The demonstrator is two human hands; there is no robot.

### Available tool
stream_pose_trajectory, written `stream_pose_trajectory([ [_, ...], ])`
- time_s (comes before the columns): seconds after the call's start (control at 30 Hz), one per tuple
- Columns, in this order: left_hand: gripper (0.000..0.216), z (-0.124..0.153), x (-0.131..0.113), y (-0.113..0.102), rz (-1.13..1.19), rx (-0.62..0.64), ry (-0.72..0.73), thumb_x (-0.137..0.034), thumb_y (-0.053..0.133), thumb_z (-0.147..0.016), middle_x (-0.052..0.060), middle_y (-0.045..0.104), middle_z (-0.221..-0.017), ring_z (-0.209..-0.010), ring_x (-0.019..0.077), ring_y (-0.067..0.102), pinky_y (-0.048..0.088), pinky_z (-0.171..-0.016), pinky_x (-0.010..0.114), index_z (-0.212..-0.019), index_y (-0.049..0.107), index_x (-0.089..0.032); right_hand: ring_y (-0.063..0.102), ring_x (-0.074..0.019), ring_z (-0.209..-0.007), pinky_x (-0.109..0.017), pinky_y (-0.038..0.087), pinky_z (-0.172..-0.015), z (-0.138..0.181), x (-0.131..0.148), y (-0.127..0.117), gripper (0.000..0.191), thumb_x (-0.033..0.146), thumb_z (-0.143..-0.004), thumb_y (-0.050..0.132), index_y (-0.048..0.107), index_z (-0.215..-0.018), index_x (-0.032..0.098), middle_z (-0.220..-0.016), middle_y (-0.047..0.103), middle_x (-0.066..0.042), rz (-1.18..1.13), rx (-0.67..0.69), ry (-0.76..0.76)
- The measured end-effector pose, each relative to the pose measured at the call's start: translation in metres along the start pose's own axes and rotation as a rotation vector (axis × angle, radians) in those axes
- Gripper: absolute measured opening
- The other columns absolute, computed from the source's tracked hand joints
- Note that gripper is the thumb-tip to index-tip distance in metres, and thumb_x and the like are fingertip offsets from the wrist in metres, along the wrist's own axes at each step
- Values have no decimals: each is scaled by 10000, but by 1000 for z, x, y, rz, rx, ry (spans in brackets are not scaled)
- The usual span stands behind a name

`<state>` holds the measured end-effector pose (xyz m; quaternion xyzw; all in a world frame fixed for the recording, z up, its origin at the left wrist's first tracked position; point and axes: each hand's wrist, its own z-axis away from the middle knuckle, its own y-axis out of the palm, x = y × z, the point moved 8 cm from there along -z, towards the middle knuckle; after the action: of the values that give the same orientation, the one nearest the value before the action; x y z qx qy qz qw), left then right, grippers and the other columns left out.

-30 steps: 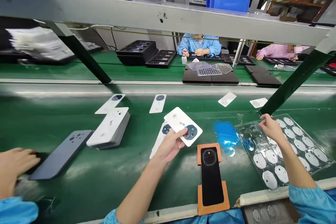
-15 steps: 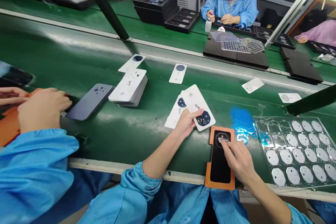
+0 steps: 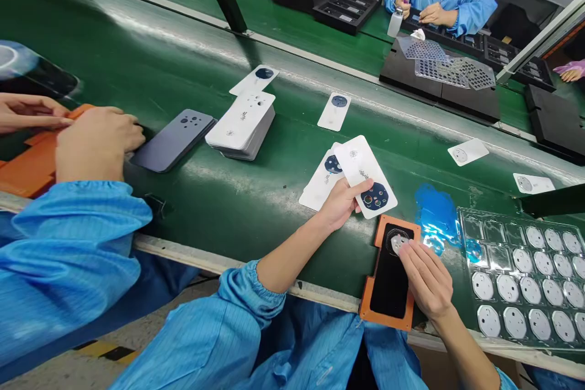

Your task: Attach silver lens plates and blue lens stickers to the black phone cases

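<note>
My left hand (image 3: 340,204) is closed on a white phone back cover (image 3: 369,164) with a dark blue round camera area, held tilted above the bench. More white covers (image 3: 317,186) lie just behind it. My right hand (image 3: 428,277) pinches a small silvery round plate with holes (image 3: 398,242) between its fingertips. This plate is over the ring outline at the top of a black phone-shaped bed (image 3: 388,289), set in an orange fixture (image 3: 368,304) at the bench edge. Whether the plate touches the bed, I cannot tell.
To the right, a clear tray (image 3: 498,256) holds several round plates beside blue film (image 3: 434,213). A stack of white covers (image 3: 242,122) and a grey-blue panel (image 3: 176,140) lie left. A neighbour's hands (image 3: 94,140) work on orange fixtures; another person sits opposite.
The whole view has shifted, with the bench appearing lower to the right. The round plate at my right fingertips now shows more face-on. My left hand still holds the white cover.
</note>
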<state>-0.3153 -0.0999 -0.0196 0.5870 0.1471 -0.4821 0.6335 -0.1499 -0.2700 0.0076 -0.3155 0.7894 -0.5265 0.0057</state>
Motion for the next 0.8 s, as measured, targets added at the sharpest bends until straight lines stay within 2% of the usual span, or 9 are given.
stream_pose_trajectory([
  [0.17, 389, -1, 0, -1, -26, 6, 12, -387, 853, -712, 27, 638, -775, -509, 54, 521, 319, -351, 159, -915, 677, -106, 612, -261, -1237, -492, 479, -1112, -5, 4, 11, 504, 56, -926, 570, 596, -1363, 306, -1328, 632, -14, 22, 58, -39],
  [0.37, 361, 3, 1, 2, -110, 10, 24, -387, 843, -712, 47, 662, -756, -585, 98, 585, 376, -378, 160, -884, 703, -102, 617, -279, -1231, -497, 513, -1042, -11, 10, 11, 546, 94, -903, 621, 554, -1410, 286, -1327, 647, -68, 53, 98, -20],
  [0.53, 367, 8, 5, 10, -207, 30, 57, -403, 824, -729, 92, 713, -823, -673, 154, 654, 453, -424, 177, -911, 729, -100, 664, -263, -1123, -487, 521, -1000, -24, 16, 5, 423, 104, -908, 614, 629, -1301, 259, -1207, 710, -84, 77, 87, -14],
  [0.7, 320, 10, 11, 13, -334, 44, 118, -397, 778, -788, 94, 731, -807, -574, 128, 632, 496, -460, 197, -871, 735, -91, 675, -254, -1061, -457, 543, -938, -34, 21, -1, 284, 90, -915, 612, 665, -1175, 191, -1059, 735, -99, 82, 15, -15],
  [0.8, 315, 13, 14, 16, -330, 49, 133, -400, 765, -801, 101, 734, -826, -597, 138, 646, 495, -466, 197, -859, 738, -92, 682, -255, -1026, -446, 553, -896, -39, 26, -5, 265, 83, -912, 619, 665, -1153, 183, -1056, 728, -106, 81, 15, -18],
])
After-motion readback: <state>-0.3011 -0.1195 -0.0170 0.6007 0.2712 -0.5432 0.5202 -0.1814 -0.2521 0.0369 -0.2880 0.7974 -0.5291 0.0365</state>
